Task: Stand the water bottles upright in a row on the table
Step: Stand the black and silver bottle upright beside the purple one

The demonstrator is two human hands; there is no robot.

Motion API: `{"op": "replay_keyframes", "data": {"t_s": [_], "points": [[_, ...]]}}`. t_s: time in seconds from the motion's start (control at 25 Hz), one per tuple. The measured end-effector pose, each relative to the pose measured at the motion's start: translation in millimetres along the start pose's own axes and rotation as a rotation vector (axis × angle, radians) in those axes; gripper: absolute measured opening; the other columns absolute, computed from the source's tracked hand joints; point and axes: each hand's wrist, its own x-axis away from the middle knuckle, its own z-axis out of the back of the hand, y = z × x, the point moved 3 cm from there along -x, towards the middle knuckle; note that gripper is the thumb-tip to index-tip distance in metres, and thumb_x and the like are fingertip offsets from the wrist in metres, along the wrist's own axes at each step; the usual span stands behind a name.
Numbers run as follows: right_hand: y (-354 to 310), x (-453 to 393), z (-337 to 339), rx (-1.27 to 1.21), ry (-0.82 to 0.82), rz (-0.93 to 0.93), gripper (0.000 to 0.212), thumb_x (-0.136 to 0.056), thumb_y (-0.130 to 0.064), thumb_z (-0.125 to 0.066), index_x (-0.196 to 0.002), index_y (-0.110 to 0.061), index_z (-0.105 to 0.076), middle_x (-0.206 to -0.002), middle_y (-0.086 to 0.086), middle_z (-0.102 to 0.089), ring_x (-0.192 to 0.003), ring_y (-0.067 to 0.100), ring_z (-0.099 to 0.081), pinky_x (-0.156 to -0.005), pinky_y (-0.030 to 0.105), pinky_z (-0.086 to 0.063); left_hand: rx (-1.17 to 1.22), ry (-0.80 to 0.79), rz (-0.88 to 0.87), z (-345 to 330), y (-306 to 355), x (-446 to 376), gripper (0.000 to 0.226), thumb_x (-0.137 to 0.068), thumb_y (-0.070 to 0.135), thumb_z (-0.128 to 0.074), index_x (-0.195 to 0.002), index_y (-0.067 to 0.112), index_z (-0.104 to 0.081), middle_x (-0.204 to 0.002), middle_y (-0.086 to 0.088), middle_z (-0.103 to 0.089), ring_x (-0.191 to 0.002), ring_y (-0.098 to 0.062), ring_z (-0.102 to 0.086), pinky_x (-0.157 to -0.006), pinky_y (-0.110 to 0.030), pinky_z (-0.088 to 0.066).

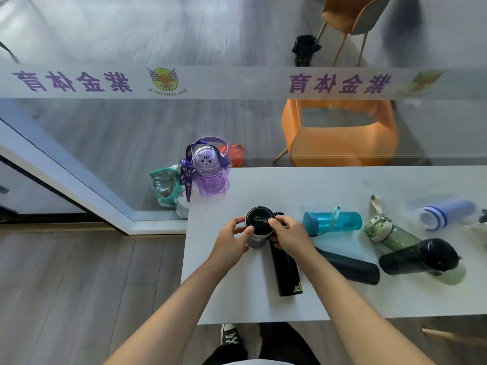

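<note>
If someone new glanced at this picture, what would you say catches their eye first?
Probably the two hands, left hand and right hand, gripping a black-lidded steel bottle that stands near the white table's left side. Next comes the purple cartoon-faced bottle, upright at the table's far left corner. To the right lies a scatter of bottles on their sides, among them a bright blue bottle.

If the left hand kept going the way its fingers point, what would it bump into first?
Nothing new: the left hand already touches the black-lidded flask. Past that, probably the right hand on the flask's other side, though depth is unclear.
</note>
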Motion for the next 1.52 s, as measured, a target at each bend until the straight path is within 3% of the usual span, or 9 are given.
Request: {"op": "replay_keyframes", "data": {"t_s": [0.32, 0.64, 0.88, 1.04, 1.52], "points": [[-35, -56, 2, 0.056, -0.115, 0.007, 0.040, -0.083, -0.051, -0.062, -0.115, -0.027, -0.065, -0.113, 0.005, -0.071, -0.104, 0.024, -0.070, -0.097, 0.048, -0.056, 0.060, 0.115, 0.023, -3, 29, -43, 0.019, -0.096, 0.021, -0.059, -0.114, 0.027, -0.056, -0.116, -0.015, -0.066, -0.105, -0.026, -0.065, -0.085, -0.042, -0.058], [-75, -135, 28, 0.042, -0.129, 0.053, 0.031, -0.076, -0.053, -0.061, -0.100, -0.033, -0.064, -0.109, 0.007, -0.073, -0.103, 0.028, -0.070, -0.096, 0.053, -0.055, 0.067, 0.153, 0.020, -26, 77, -114, 0.022, -0.097, 0.021, -0.057, -0.119, 0.022, -0.054, -0.112, -0.011, -0.066, -0.100, -0.023, -0.063, -0.085, -0.042, -0.057], [-99, -176, 34, 0.034, -0.150, 0.092, 0.034, -0.078, -0.055, -0.062, -0.104, -0.033, -0.062, -0.114, 0.006, -0.071, -0.105, 0.027, -0.069, -0.096, 0.051, -0.056, 0.083, 0.188, 0.015, -33, 105, -146, 0.030, -0.099, 0.018, -0.053, -0.130, 0.016, -0.053, -0.110, -0.010, -0.065, -0.100, -0.021, -0.063, -0.082, -0.037, -0.057], [-103, -189, 32, 0.053, -0.168, 0.102, 0.032, -0.082, -0.054, -0.063, -0.104, -0.031, -0.060, -0.115, 0.004, -0.070, -0.105, 0.027, -0.069, -0.095, 0.051, -0.056, 0.100, 0.216, 0.016, -31, 113, -156, 0.033, -0.100, 0.017, -0.051, -0.133, 0.016, -0.052, -0.106, -0.006, -0.065, -0.095, -0.013, -0.063, -0.084, -0.038, -0.056], [-102, -188, 24, 0.096, -0.145, 0.098, 0.039, -0.090, -0.047, -0.061, -0.120, -0.022, -0.059, -0.121, 0.007, -0.066, -0.107, 0.028, -0.067, -0.094, 0.050, -0.057, 0.093, 0.219, 0.016, -27, 108, -153, 0.037, -0.101, 0.021, -0.052, -0.138, 0.019, -0.051, -0.117, -0.006, -0.064, -0.108, -0.021, -0.062, -0.082, -0.035, -0.057]]}}
